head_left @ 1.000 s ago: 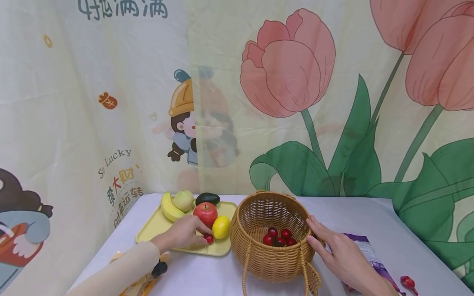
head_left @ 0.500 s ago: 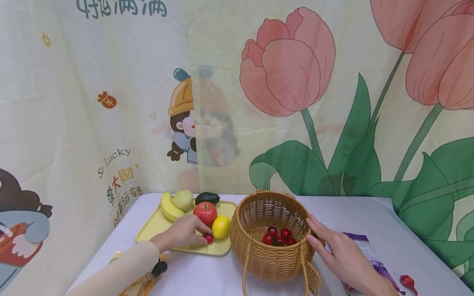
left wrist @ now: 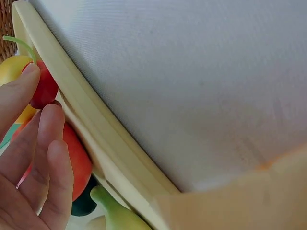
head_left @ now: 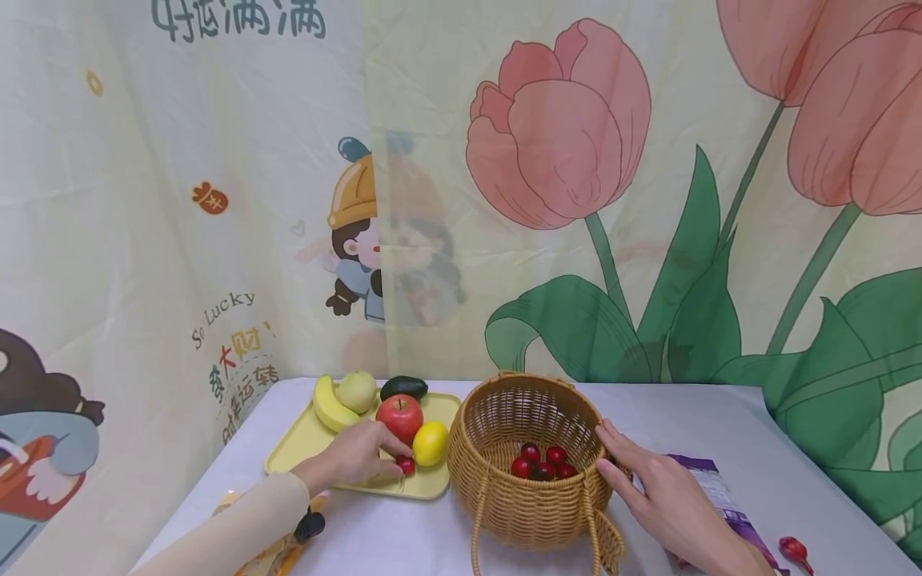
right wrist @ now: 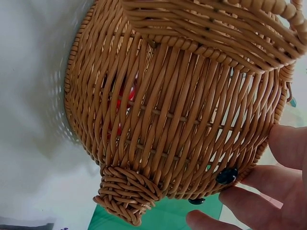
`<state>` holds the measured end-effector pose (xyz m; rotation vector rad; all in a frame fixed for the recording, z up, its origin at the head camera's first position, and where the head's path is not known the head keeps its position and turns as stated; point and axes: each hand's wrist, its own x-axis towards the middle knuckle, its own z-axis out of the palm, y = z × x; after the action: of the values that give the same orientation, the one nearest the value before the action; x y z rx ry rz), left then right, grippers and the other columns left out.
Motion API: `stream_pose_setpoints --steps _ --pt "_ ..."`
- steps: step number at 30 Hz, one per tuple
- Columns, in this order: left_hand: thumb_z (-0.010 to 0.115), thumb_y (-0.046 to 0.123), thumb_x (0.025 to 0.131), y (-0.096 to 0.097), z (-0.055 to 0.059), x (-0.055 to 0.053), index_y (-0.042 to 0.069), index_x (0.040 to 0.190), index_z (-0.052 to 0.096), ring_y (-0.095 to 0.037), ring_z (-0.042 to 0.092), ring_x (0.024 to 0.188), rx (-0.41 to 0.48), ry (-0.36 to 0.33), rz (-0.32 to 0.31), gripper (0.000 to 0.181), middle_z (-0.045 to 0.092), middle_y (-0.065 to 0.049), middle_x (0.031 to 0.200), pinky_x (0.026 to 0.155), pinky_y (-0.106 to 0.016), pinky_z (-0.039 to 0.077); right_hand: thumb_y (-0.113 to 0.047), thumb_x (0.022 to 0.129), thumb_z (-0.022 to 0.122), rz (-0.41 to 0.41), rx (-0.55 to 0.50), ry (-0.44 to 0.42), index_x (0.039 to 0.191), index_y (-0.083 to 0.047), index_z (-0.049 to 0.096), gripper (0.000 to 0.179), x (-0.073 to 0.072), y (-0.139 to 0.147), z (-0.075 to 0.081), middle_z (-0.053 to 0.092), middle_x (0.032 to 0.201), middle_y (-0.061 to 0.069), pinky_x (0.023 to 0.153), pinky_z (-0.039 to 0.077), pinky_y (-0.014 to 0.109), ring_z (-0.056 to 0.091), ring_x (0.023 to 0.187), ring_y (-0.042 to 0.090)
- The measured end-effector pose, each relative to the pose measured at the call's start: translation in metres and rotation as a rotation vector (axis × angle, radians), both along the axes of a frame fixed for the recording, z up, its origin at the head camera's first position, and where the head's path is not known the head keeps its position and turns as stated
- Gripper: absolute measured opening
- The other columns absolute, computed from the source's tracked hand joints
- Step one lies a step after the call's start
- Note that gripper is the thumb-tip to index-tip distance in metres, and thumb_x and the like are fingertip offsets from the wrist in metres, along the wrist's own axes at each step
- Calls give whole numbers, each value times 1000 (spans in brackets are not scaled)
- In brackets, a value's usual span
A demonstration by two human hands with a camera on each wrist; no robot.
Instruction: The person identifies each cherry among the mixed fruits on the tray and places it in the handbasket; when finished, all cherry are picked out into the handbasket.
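My left hand [head_left: 354,454] pinches a red cherry [left wrist: 45,86] between thumb and fingertips, low over the front of the yellow tray [head_left: 425,493]; its green stem rises past the thumb in the left wrist view. Just behind the hand lie a red apple [head_left: 399,416] and a lemon [head_left: 430,443]. To the tray's right stands a round wicker basket [head_left: 529,512] with several dark red cherries [head_left: 531,451] inside. My right hand [head_left: 666,496] rests its extended fingers against the basket's right rim; in the right wrist view its fingers [right wrist: 252,203] lie along the woven side.
Farther back on the tray are a banana [head_left: 331,408], a pale green round fruit [head_left: 356,390] and a dark green oblong fruit [head_left: 403,386]. A purple packet [head_left: 720,496] and a small red stemmed item [head_left: 794,550] lie right; an orange packet [head_left: 270,556] sits under the left forearm.
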<state>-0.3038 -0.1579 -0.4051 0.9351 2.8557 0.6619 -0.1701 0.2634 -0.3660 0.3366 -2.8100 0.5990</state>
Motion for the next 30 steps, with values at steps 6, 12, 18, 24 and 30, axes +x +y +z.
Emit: stream_pose_setpoints --steps 6,12,18,24,30 --pt "84 19 83 -9 9 -2 17 109 82 -11 68 95 -17 4 -55 25 81 8 98 80 -28 56 -47 105 52 8 -13 29 152 -10 48 60 0 1 -1 47 157 12 103 50 60 56 136 40" --pt "84 16 84 -18 48 -11 12 110 82 -8 65 81 -18 -28 -108 26 81 2 99 67 -20 52 -46 106 52 10 -12 30 152 -9 48 59 0 1 -1 47 157 12 102 51 60 56 135 40" --pt "82 9 85 -5 94 -26 5 113 79 -13 71 88 -60 -40 -158 28 81 -6 104 75 -23 58 -48 106 51 12 -13 -11 153 -9 46 62 0 1 0 45 158 13 103 50 60 55 137 41" --pt "82 12 86 33 138 -40 11 111 81 -11 67 68 -240 -168 -110 26 81 -6 95 63 -22 55 -49 106 50 11 -11 -37 153 -8 46 62 -1 1 1 44 159 14 104 49 61 54 138 41" --pt "82 15 87 84 169 -47 17 112 81 -17 67 66 -344 -281 -122 25 81 -1 98 62 -26 57 -46 106 51 19 -15 -24 153 -8 46 61 -1 1 2 45 159 13 104 50 60 54 137 41"
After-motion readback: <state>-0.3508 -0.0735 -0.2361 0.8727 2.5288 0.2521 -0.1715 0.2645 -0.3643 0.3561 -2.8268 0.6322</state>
